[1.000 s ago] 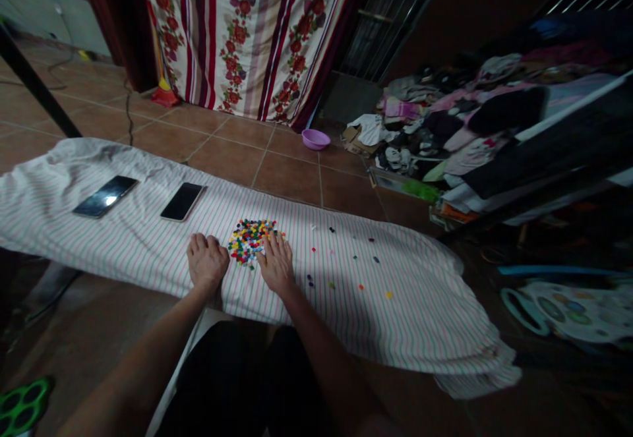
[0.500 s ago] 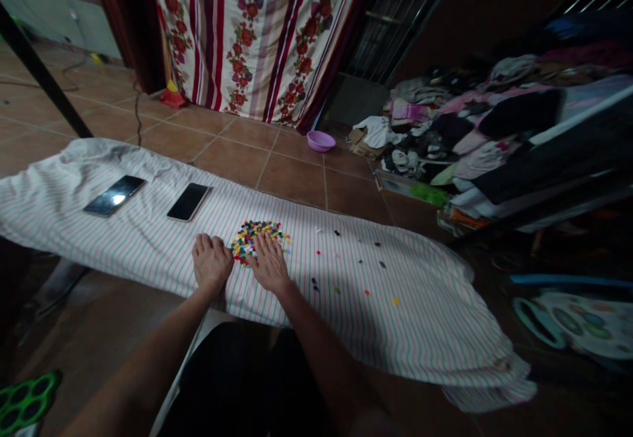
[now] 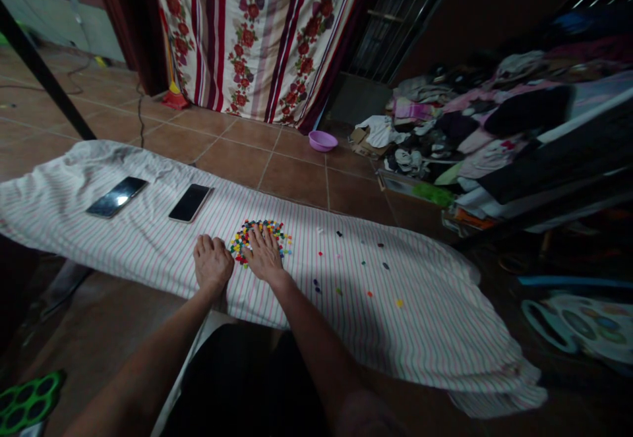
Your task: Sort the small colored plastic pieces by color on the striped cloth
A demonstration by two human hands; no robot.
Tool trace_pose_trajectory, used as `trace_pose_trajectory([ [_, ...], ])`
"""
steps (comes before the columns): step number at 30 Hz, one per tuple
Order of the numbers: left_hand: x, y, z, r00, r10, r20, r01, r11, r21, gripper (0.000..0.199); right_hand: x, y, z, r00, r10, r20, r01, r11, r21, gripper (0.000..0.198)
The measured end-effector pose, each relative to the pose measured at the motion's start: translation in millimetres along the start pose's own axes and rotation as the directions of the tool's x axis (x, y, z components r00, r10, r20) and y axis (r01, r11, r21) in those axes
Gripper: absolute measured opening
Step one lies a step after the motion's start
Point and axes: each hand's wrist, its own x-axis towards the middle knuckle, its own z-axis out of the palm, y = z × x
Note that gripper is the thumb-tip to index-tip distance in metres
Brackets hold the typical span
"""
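Observation:
A loose pile of tiny colourful pieces [image 3: 242, 246], like small beads or bricks, lies on a striped cloth [image 3: 163, 259]. On top of the pile rests my right hand [image 3: 264, 256], palm down with fingers spread, hiding part of it. Just left of the pile, my left hand [image 3: 213, 264] lies on the cloth, its fingers slightly bent and no object visible in it. Small pieces are set out apart to the right, among them a yellow piece [image 3: 399, 303], an orange piece [image 3: 370, 294] and a red piece [image 3: 320, 254].
Two phones, a dark phone [image 3: 190, 202] and a shiny phone [image 3: 117, 197], lie on the cloth at left. Beyond the cloth, a purple basin [image 3: 323, 141] stands on the tiled floor near a floral curtain [image 3: 247, 41]. Heaped clothes [image 3: 459, 120] fill the right side.
My right hand has shifted slightly left and up over the pile, its fingers more spread. My left hand stays in place on the cloth.

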Motion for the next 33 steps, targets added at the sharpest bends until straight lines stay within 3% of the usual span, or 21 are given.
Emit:
trace_pose_trajectory([
  [5, 0, 1, -1, 1.000, -0.013, 0.014, 0.014, 1.000, -0.028, 0.031, 0, -8, -1, 0.997, -0.082, -0.002, 0.082, 0.997, 0.004, 0.060],
  [12, 0, 2, -3, 1.000, -0.018, 0.019, 0.018, 0.999, -0.029, 0.031, 17, -8, 2, 0.996, 0.025, 0.080, -0.025, 1.000, 0.005, 0.066],
  [19, 0, 2, -4, 0.999, -0.016, 0.034, 0.016, 1.000, -0.009, 0.031, 2, -13, 1, 0.994, -0.023, 0.111, 0.022, 1.000, 0.014, 0.065],
  [28, -2, -2, 4, 1.000, 0.003, -0.024, -0.004, 0.998, -0.056, 0.032, -13, -3, -5, 0.997, -0.064, 0.032, 0.064, 0.998, 0.016, 0.063],
  [31, -3, -2, 5, 0.999, 0.002, -0.046, -0.006, 0.996, -0.092, 0.037, -27, 4, 1, 0.993, -0.056, -0.102, 0.060, 0.998, 0.037, 0.058],
  [33, -3, -1, 5, 0.999, 0.005, -0.051, -0.011, 0.993, -0.114, 0.041, -38, 10, 7, 0.977, 0.044, -0.210, -0.030, 0.997, 0.066, 0.055],
])
